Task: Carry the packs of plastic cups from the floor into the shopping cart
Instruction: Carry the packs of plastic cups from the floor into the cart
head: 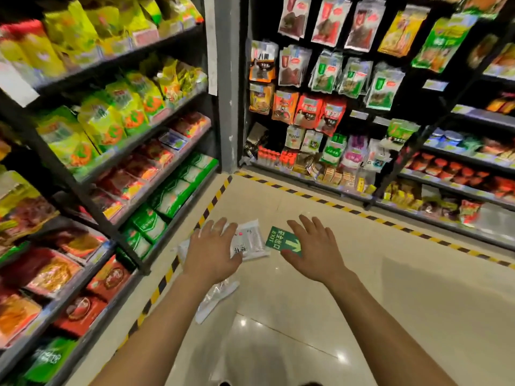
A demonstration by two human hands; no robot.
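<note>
- Both hands reach forward and down over the glossy cream tiled floor (362,288): the left hand (213,253) is spread flat, palm down, fingers splayed over the packs, and the right hand (316,247) is likewise spread and empty, hovering above the green floor sticker marked EXIT with a yellow arrow (282,240).
- Neither hand holds anything; whether the left palm touches the wrapping beneath it cannot be told from this view.
- A white, flat plastic-wrapped pack of cups with printed lettering (250,242) lies on the floor just beyond the left fingers, close to the yellow-and-black hazard tape (211,203) along the foot of the dark metal shelving filled with bright snack bags (119,140).
- A second clear, crinkled plastic sleeve of cups (216,298) lies nearer, partly under the left wrist.
- No shopping cart shows anywhere in view, so the whole carry seems yet to come.
- Risks, as I judge them: the wrapping looks slick and loose, so a one-handed pinch could let a pack slide out or the film tear and spill cups.
- Grabbing only the far pack could leave the near sleeve underfoot on a shiny floor.
- With the shelf edge so close on the left, a hasty lift could knock the lower packets.
- Motion blur hints at a moving head, so aim may be off.
</note>
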